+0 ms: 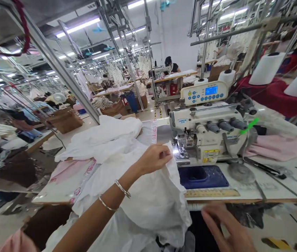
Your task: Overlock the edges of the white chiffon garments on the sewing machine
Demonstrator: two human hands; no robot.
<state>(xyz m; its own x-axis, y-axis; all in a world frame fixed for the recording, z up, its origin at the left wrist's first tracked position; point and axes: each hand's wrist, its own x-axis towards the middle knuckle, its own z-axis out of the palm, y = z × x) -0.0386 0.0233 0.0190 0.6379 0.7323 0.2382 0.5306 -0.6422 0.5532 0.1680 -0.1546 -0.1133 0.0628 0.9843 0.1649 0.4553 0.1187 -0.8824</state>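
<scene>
My left hand (156,158), with two bracelets on its wrist, is closed in a pinch on white fabric (148,196) just left of the overlock sewing machine (211,122). The fabric drapes over the table's front edge, and its ruffled right border hangs down from my fingers. By the machine's lit needle area (181,148), the cloth's upper end lies close to the presser foot; contact there cannot be made out. Low on the right, my right hand (226,227) hovers in front of the table edge, slightly blurred, its fingers apart and nothing seen in them.
A blue tray (203,176) and a wooden ruler (213,193) lie before the machine. Black tweezers or scissors (265,168) rest to the right, near pink fabric (277,147). Thread cones (266,68) stand behind. More white cloth (103,134) is piled left. A person (173,66) sits farther back.
</scene>
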